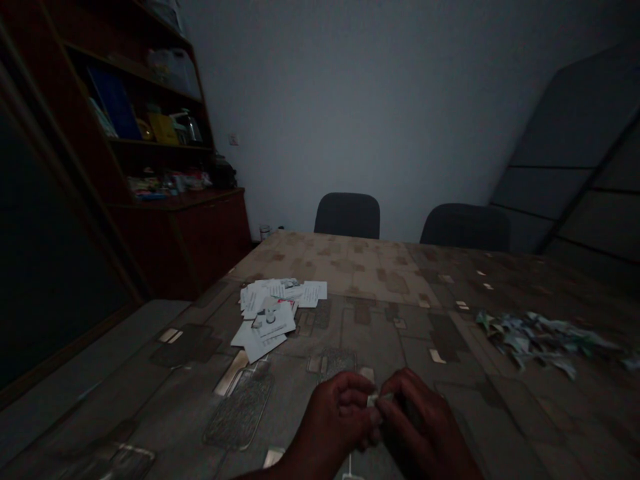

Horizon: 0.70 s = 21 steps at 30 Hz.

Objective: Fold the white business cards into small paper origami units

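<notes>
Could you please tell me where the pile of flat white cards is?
In the head view, the pile of white cards lies on the table's left side, beyond the left hand.

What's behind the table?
A dark chair back and a second one show past the table's far edge, pale wall beyond. Glass-like item by the far left corner, support unclear. Chair seats, legs and any floor there: hidden by the table.
</notes>
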{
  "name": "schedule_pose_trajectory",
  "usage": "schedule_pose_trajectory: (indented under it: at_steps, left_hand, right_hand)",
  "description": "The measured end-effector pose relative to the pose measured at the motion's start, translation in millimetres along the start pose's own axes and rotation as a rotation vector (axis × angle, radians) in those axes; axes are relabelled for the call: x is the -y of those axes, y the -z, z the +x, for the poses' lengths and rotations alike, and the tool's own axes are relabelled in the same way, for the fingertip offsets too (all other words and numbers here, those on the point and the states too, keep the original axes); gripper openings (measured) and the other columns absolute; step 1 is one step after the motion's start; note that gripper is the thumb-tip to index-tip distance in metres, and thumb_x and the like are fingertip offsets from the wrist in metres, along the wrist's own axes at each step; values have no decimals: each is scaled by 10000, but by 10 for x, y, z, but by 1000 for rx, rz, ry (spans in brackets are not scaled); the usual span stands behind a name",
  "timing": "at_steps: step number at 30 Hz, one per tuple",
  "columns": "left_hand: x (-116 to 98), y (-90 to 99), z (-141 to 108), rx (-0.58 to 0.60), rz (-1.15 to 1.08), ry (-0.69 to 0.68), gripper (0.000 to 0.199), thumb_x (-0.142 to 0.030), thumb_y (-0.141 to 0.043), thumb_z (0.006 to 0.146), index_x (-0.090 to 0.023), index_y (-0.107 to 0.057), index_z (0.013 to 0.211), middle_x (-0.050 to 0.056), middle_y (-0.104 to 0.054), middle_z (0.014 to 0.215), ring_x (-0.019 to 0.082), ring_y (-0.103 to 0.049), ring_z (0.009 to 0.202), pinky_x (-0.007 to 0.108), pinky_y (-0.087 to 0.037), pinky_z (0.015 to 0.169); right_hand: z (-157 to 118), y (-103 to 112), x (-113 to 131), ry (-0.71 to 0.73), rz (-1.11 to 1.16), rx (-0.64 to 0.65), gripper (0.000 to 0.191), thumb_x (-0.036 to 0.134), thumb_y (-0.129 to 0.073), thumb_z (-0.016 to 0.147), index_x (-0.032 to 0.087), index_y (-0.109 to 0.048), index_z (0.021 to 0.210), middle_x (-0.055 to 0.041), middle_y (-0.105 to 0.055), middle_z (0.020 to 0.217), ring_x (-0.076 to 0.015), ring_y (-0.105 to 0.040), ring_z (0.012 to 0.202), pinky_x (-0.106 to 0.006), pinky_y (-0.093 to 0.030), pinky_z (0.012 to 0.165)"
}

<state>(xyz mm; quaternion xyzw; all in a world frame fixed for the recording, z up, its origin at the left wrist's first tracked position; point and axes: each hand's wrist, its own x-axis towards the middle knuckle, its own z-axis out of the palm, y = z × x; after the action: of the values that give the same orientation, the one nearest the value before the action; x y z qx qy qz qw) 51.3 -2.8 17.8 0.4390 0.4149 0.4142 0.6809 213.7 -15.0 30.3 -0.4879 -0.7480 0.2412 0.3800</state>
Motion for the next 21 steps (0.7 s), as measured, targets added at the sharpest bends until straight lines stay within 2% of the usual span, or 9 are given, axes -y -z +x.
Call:
schedule_pose_trajectory:
  at_steps: [2,5,10,15,21]
  left_hand:
    - [4,-11,9,47,-19,60,351,-351,-728,626,-125,-564,839,-2,-622,580,143,-607,496,230,-409,461]
    - [4,-27,20,87,-11,83,310,-366,-699,620,-120,-586,770,9,-626,509,133,-588,454,220,-388,436]
    - [19,-20,24,-31,12,51,279,-271,-676,592,-120,-594,811,-7,-634,499,142,-599,454,222,-399,437]
    - [-15,-31,-11,-34,84,10,222,-274,-668,632,-109,-615,770,3,-635,508,137,-603,473,223,-404,457]
    - [8,-40,7,-24,54,24,226,-321,-696,632,-133,-595,705,-5,-617,481,133,-592,444,211,-378,426]
  right_hand:
    - [-6,4,-12,37,-17,-13,213,260,-464,940,228,-523,738,-6,-570,723,-183,-570,691,-286,-418,626]
    - [-13,5,-27,93,-35,-11,183,235,-471,941,231,-516,764,-6,-571,733,-186,-564,703,-290,-421,632]
    - [-2,1,-47,160,-75,15,117,191,-519,914,229,-543,805,-12,-584,770,-193,-563,742,-297,-428,658]
    - [-5,-29,-27,69,-25,-12,166,238,-473,936,226,-526,779,-15,-574,777,-195,-566,751,-303,-432,677]
    - [5,-62,38,-101,89,-23,239,344,-470,923,221,-524,725,-7,-560,717,-192,-557,701,-283,-415,614]
